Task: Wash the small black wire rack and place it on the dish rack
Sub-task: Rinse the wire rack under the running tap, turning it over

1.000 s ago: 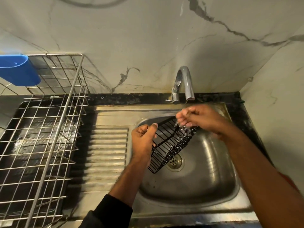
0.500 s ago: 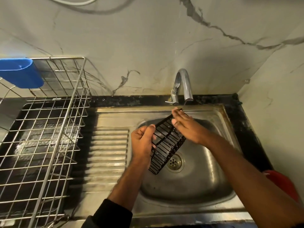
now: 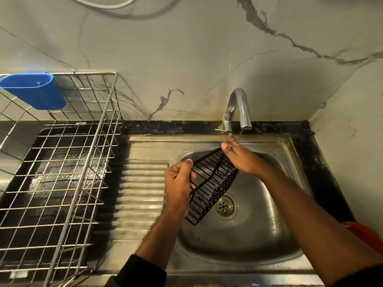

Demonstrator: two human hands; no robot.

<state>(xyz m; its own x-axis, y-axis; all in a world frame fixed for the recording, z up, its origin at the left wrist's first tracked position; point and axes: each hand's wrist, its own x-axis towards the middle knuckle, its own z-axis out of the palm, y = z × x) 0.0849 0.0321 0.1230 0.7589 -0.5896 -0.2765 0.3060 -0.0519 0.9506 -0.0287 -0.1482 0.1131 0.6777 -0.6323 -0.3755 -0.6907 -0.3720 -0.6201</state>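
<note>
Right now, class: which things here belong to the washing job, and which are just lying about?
Belong: small black wire rack, left hand, right hand, tap, sink, dish rack.
Lying about: blue holder, red object.

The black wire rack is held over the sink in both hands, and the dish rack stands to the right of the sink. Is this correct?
Not quite. The head view shows the dish rack standing left of the sink, not right. The black wire rack is indeed held over the sink by the left hand and right hand.

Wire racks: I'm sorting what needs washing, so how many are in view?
2. A small black wire rack held over the sink by the left hand and right hand; a big steel dish rack stands on the left.
</note>
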